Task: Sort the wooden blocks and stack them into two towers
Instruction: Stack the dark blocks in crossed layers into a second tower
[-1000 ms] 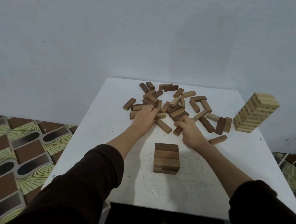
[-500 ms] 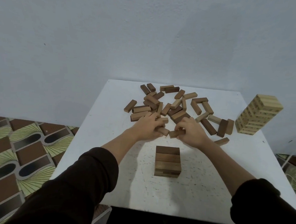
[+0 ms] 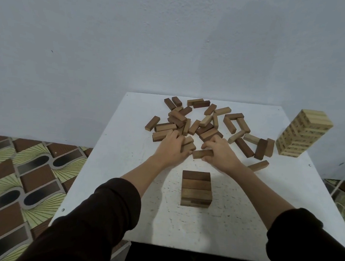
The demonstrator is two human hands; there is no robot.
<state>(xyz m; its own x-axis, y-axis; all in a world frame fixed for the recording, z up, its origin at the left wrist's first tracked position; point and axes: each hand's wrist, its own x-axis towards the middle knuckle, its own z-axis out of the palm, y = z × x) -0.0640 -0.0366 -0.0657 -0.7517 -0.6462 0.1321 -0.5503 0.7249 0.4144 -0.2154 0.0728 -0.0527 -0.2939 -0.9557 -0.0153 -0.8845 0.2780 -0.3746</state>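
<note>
A low tower of dark brown blocks (image 3: 196, 188) stands near the table's front middle. Behind it lies a scattered pile of several loose brown and tan blocks (image 3: 204, 122). My left hand (image 3: 171, 148) grips two brown blocks (image 3: 188, 144) at the pile's near edge. My right hand (image 3: 221, 153) holds one brown block (image 3: 200, 153) that points left toward the other hand. A tall tower of pale blocks (image 3: 302, 134) stands at the table's right edge.
The white square table (image 3: 115, 167) stands against a pale blue wall. Patterned floor tiles (image 3: 23, 171) show on the left. A single loose block (image 3: 258, 165) lies right of my right wrist.
Both hands drew back from the pile toward each other, each taking blocks along. They now sit close together just behind the dark tower.
</note>
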